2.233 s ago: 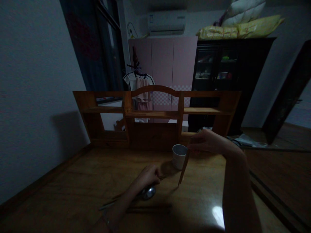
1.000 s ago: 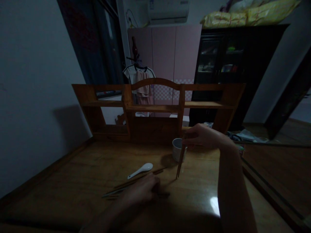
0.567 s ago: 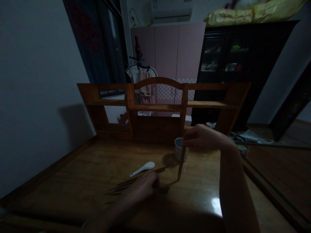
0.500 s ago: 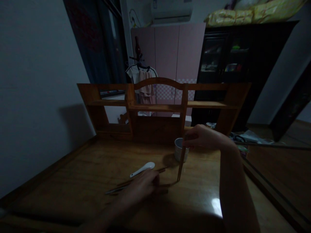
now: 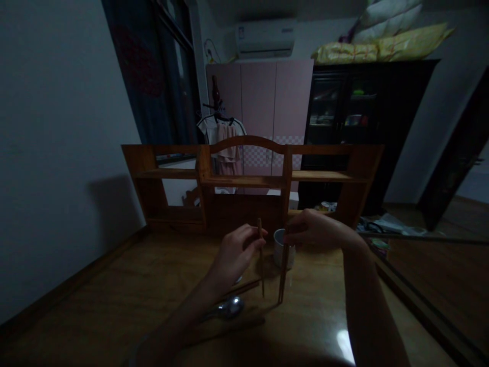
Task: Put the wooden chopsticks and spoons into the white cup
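My left hand [image 5: 242,250] pinches a single wooden chopstick [image 5: 262,270], which hangs upright with its thin end down. To its right, my right hand [image 5: 305,229] grips a pair of chopsticks [image 5: 283,275] close together, their tips pointing down near the tabletop. Just behind them stands a pale cup [image 5: 280,250], partly covered by the right hand's chopsticks. A metal spoon [image 5: 231,307] lies under my left forearm, with more chopsticks [image 5: 244,289] on the table beside it. The white spoon is nearly all hidden behind my left wrist.
The wooden table [image 5: 171,265] carries a low open shelf unit [image 5: 248,181] along its back edge. A white wall [image 5: 57,178] borders the left side. Beyond are a pink wardrobe [image 5: 257,97] and a dark cabinet [image 5: 393,112].
My left hand has risen from the table with one chopstick and moved toward the cup, uncovering the metal spoon. My right hand still holds its chopsticks in about the same place.
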Tool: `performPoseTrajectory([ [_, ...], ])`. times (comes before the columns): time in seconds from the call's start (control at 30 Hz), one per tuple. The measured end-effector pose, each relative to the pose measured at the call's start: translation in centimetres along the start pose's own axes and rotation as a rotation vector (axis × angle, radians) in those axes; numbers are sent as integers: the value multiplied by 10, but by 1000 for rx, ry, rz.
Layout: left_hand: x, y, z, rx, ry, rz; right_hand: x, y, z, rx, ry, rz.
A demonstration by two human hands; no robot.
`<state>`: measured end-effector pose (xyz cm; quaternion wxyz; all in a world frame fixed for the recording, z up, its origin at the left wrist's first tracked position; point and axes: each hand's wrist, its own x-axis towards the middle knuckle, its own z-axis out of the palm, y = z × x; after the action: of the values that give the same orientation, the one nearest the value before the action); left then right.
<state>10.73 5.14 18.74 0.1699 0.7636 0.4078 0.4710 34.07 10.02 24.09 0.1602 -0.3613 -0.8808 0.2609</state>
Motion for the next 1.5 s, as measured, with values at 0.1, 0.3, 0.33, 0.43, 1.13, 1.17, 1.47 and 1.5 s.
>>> performPoseTrajectory([
  [0.1,-1,-11,20,-45,-57,18,3,1,3,17,-2,-8],
  [0.3,-2,-15,31,-147,-89,29,5,0,8,90,-17,0],
  [0.33,-4,-18,32,-166,-88,6,6,0,9,91,-15,1],
  [0.43,-14,-27,37,-206,-127,-91,8,0,11,88,-13,-22],
  [1.13,-39,-87,99,-263,-208,-232,12,7,8,64,-15,-25],
  [1.17,-41,-88,102,-251,-207,-255,12,7,8,61,-21,-16],
  [1.47,-51,-91,106,-409,-277,-366,11,6,7,23,19,-5],
  [1.5,-52,-92,107,-425,-286,-381,11,6,7,55,-3,2],
])
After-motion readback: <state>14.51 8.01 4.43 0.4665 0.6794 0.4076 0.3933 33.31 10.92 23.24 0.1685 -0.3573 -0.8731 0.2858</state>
